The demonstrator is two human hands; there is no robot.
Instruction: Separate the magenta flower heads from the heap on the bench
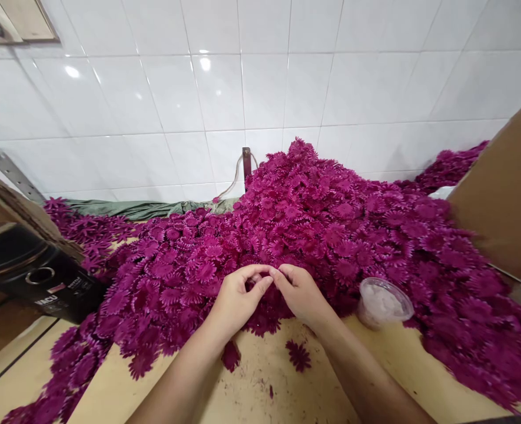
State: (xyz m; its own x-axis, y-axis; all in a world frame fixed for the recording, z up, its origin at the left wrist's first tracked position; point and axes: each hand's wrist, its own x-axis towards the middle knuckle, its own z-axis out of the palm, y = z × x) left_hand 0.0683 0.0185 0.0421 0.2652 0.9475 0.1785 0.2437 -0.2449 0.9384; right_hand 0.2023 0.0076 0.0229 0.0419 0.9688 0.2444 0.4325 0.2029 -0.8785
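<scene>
A big heap of magenta daisy-shaped flower pieces (313,218) spreads over the table before me. At its front edge my left hand (245,291) and my right hand (298,288) meet, fingertips touching. Thumb and fingers of each are pinched closed; whatever lies between them is too small or hidden to make out. Below the hands, a single flower piece (298,355) lies on the tabletop, and a darker petal piece (231,356) rests by my left wrist. Right of my right hand stands a small clear plastic cup (384,303) with whitish contents.
A black canister (39,274) leans at the left beside a cardboard box edge (17,200). Another cardboard sheet (507,194) rises on the right. White tiles (264,88) wall off the back, with green cloth (132,209) along its foot. The pale tabletop (286,394) carries dark crumbs.
</scene>
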